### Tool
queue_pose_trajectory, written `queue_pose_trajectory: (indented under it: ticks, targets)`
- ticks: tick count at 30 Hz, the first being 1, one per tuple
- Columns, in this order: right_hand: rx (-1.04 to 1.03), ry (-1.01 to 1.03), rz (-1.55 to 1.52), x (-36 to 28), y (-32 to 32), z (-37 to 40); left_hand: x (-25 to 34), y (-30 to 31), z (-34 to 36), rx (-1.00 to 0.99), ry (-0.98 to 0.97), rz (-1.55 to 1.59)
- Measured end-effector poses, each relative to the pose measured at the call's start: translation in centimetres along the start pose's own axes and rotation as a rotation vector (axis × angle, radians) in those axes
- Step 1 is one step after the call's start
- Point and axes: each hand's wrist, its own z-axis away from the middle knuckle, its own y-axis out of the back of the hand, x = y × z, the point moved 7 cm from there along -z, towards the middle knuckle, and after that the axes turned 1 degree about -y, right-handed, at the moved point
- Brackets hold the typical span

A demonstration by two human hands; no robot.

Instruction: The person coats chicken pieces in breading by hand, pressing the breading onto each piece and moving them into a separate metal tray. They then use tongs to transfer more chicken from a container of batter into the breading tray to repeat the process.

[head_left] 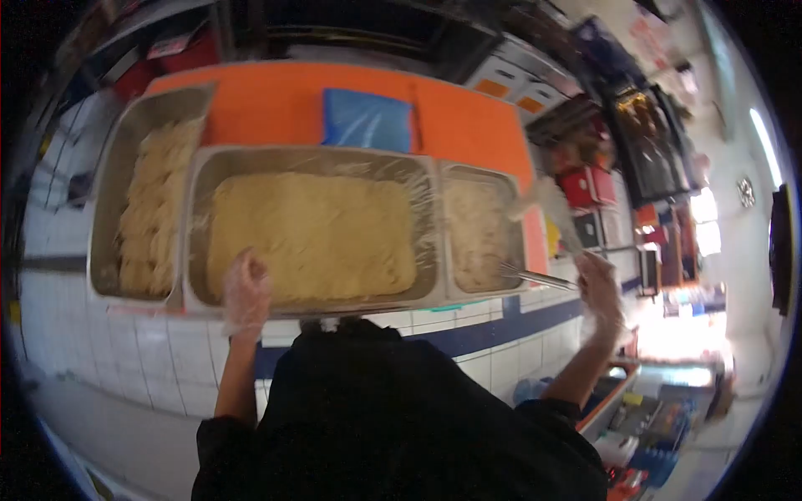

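My left hand (pixel 247 288), in a clear plastic glove, has its fingers curled at the near left edge of the large metal pan (pixel 316 155); nothing shows in it. A smooth, pale yellow mixture (pixel 313 234) fills much of that pan. Off to the right, my gloved right hand (pixel 598 288) is closed round the handle of a pale spatula (pixel 558 210), which is raised and blurred with mixture at its tip. A metal whisk (pixel 539 277) rests in the smaller pan of pale mixture (pixel 478 230), its handle end close to my right hand.
Another metal pan (pixel 107 209) at the left holds lumpy, light-brown pieces (pixel 154 213). Behind the pans, a blue plastic packet (pixel 368 121) lies on the orange tabletop (pixel 271 108). White boxes (pixel 510 79) stand past the table's far right corner. White floor tiles show below.
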Motion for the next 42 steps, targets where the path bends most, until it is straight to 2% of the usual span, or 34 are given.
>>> queue_pose_trajectory:
  ticks: [1,5,7,8,10,12,14,15,16,17,18,20,21,22,25,27,28,29,30,32,33,35,36,39,41,42]
  targets:
    - [-0.066,0.03,-0.026,-1.7,-0.7,0.7,0.3,0.1,0.2,0.113,-0.129,-0.058]
    - [-0.04,0.129,-0.119,-7.3,-3.4,4.8,0.4,1.3,-0.2,0.038,0.013,0.07]
    - [-0.201,0.009,-0.16,-9.1,-6.0,5.8,0.2,1.6,0.1,0.199,-0.098,0.094]
    - [-0.205,0.009,-0.157,-9.2,-7.3,5.4,-0.1,1.6,0.2,0.2,-0.093,0.093]
    - [-0.318,-0.06,-0.025,-7.5,-11.3,3.8,-0.9,1.7,0.2,0.195,-0.035,0.233]
    - [-0.45,-0.013,0.105,-6.8,-16.8,3.4,-0.6,2.2,0.2,0.251,-0.073,0.268]
    - [-0.44,0.174,0.273,-5.9,-20.2,3.3,-0.5,2.7,0.3,0.3,-0.122,0.306]
    - [-0.433,0.168,0.273,-3.7,-20.4,1.8,-0.7,2.6,0.1,0.265,-0.113,0.33]
    - [-0.488,0.167,0.124,-1.3,-20.2,0.0,-0.8,2.4,0.0,0.229,-0.105,0.355]
    - [-0.537,0.165,-0.025,-1.1,-19.9,-0.1,-0.7,2.4,0.0,0.217,-0.109,0.365]
    - [-0.519,0.152,-0.025,-0.7,-18.6,-0.2,-0.6,2.5,0.0,0.222,-0.096,0.344]
    - [-0.42,0.061,-0.233,-2.3,-14.9,0.8,-0.1,2.3,-0.1,0.201,-0.11,0.349]
    - [-0.437,0.078,-0.252,-1.4,-13.3,-0.2,-0.1,2.3,-0.1,0.213,-0.136,0.351]
    - [-0.359,0.17,0.262,-2.1,-11.0,-1.0,-0.2,2.0,-0.1,0.224,-0.163,0.358]
    - [-0.276,0.204,0.375,-2.2,-9.2,-2.0,-2.3,0.1,-0.2,0.159,-0.142,0.416]
    - [-0.33,0.27,0.659,-2.9,-10.5,-2.2,-1.6,1.5,-0.2,0.175,-0.228,0.43]
    - [-0.416,0.454,0.919,-2.5,-11.6,-3.3,-1.2,2.3,-0.2,0.173,-0.246,0.435]
    - [-0.504,0.643,1.181,-2.4,-13.0,-3.8,-0.9,2.9,-0.4,0.15,-0.213,0.194]
    - [-0.497,0.644,1.173,-2.4,-13.4,-4.7,-1.0,2.9,-0.4,0.127,-0.172,-0.051]
    - [-0.478,0.308,1.341,-2.1,-13.8,-6.4,-3.5,1.4,-0.2,0.167,-0.159,-0.015]
    - [-0.484,0.313,1.326,-1.1,-14.1,-8.1,-4.1,1.1,-0.2,0.202,-0.142,0.026]
    - [-0.43,0.442,1.303,0.1,-15.4,-11.8,-2.6,1.4,-0.4,0.141,-0.105,-0.058]
    - [-0.431,0.443,1.285,0.1,-15.6,-13.4,-2.1,1.3,-0.5,0.085,-0.06,-0.125]
    - [-0.547,0.5,1.247,-1.3,-17.6,-15.6,-2.4,0.9,-0.7,0.058,-0.029,-0.234]
    - [-0.685,0.633,1.376,-0.3,-19.6,-16.8,-3.1,0.7,-0.6,0.084,-0.062,-0.265]
    - [-0.524,0.884,1.552,4.7,-22.1,-21.4,-3.0,0.8,-0.6,0.102,-0.096,-0.285]
